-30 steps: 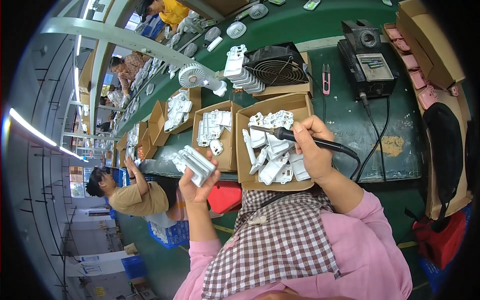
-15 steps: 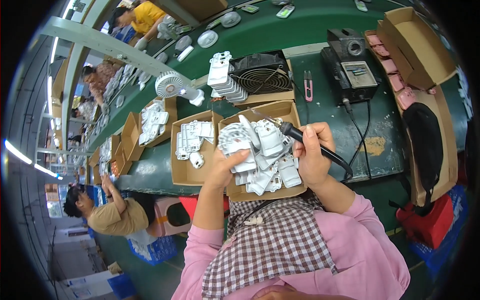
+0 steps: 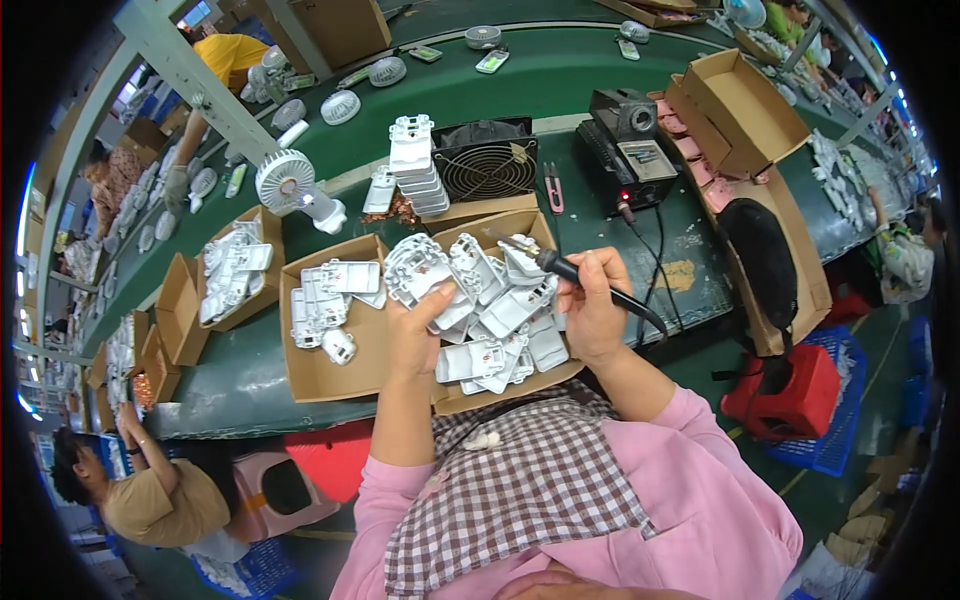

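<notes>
My left hand [image 3: 410, 335] is closed on a white plastic housing [image 3: 418, 265], thumb pressed along its near edge. My right hand [image 3: 598, 305] grips a soldering iron [image 3: 566, 268] by its black handle, the metal tip pointing left above the housings, apart from the held one. Below both hands is a cardboard box [image 3: 480, 397] heaped with loose white housings [image 3: 512, 306]. Just left of it stands a second cardboard box [image 3: 350, 385] with more white housings [image 3: 335, 290] laid in rows.
Beyond the boxes are a stack of white housings [image 3: 411, 150], a black caged fan [image 3: 485, 170], pink-handled snips [image 3: 554, 188] and a black soldering station [image 3: 630, 150]. A handheld fan [image 3: 290, 182] stands left. Right lies a black bag [image 3: 752, 260]. Co-workers sit at left.
My view has swung, so the bench things sit farther left and the red stool shows fully. The housing in my left hand, blurred before, is now sharper. Both hands keep their grips.
</notes>
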Tool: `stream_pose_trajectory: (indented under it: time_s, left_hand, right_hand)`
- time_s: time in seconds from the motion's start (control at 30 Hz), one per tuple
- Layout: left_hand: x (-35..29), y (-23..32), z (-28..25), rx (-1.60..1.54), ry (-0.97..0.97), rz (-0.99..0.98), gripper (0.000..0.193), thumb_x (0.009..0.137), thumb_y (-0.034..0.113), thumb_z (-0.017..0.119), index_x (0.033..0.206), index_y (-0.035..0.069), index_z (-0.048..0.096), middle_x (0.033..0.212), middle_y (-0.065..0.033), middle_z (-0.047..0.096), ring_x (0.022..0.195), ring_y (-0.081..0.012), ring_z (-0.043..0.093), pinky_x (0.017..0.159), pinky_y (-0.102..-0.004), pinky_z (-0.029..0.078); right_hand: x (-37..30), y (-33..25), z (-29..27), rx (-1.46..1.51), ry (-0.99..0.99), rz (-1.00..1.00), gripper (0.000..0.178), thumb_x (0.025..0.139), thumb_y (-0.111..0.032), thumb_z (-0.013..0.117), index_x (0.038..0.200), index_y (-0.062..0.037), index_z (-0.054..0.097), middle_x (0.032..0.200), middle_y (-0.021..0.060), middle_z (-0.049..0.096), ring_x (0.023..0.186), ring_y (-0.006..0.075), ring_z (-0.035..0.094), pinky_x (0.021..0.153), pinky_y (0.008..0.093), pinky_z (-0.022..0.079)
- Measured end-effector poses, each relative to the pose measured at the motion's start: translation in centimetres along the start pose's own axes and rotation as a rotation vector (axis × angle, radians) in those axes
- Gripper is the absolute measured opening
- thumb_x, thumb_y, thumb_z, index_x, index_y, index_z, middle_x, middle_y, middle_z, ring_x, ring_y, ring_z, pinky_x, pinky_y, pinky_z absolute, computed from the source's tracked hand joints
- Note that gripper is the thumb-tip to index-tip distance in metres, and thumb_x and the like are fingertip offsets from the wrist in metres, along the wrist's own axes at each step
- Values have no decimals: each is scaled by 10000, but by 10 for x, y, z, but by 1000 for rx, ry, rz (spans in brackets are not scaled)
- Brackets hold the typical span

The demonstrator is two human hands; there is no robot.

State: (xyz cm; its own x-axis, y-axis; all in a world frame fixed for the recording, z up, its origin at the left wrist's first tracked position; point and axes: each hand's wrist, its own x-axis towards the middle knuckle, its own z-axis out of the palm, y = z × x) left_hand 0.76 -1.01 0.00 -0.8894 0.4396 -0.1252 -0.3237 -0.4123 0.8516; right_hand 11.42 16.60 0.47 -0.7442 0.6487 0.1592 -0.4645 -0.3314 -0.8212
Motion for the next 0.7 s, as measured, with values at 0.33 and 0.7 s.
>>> stream_pose_trajectory:
  time_s: [0.33, 0.7]
  left_hand:
    - [6, -1, -4, -131, -33, -137, 401, 782, 31, 614, 1165, -51, 530, 1043, -149, 643, 912, -255, 656, 847, -380, 531]
    - [5, 2, -3, -174, -58, -188, 442, 770, -26, 614, 1202, -38, 522, 1079, -162, 633, 965, -258, 651, 876, -383, 550]
  right_hand:
    - [6, 3, -5, 163, 5, 28, 144, 927, -126, 583, 840, -54, 493, 704, 37, 525, 533, 62, 490, 432, 179, 390]
    - [14, 8, -6, 172, -25, 107, 130, 897, -113, 574, 831, -56, 477, 709, 42, 518, 520, 60, 437, 437, 184, 345]
